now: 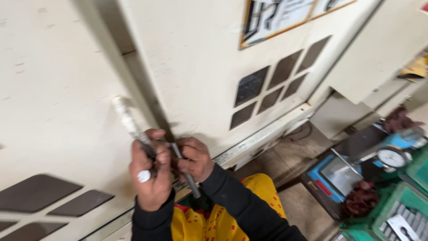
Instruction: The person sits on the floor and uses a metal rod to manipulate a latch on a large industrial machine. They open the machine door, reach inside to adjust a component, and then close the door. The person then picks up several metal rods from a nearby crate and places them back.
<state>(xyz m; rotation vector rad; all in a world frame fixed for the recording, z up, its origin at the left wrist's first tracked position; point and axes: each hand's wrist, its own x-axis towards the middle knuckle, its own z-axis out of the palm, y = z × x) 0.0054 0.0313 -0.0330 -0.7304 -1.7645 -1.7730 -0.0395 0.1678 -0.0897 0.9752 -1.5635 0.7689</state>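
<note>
Here, both hands are raised close together in front of a cream machine panel [196,67]. The left hand [151,176] is closed around a white pen-like marker [127,118], its pale end pointing up and left; the fingers [160,154] are wrapped tight about its lower part. The right hand [194,158] is pinched on a thin dark grey rod [187,172] that runs down past the wrist toward the yellow patterned cloth [223,214]. The two items appear to meet between the hands; whether they touch cannot be told

Risks, as judged:
- The rod is gripped only near its top, so a slip could let it drop onto the cloth or the floor [294,156] below
- The marker's free end is held near the panel; a jolt could scrape or mark the paint
- The hands are worked in mid-air, unsupported, so alignment of the two pieces could easily be lost

Hidden or unclear:
- The junction of marker and rod is covered by the fingers
- A small white spot on the left hand may be a ring or a cap; it cannot be made out
- Motion blur softens everything
- At right, a dial gauge [391,157] on a blue stand [332,178], dark red rags [361,198] and green trays [401,214] are partly cut off by the frame edge
</note>
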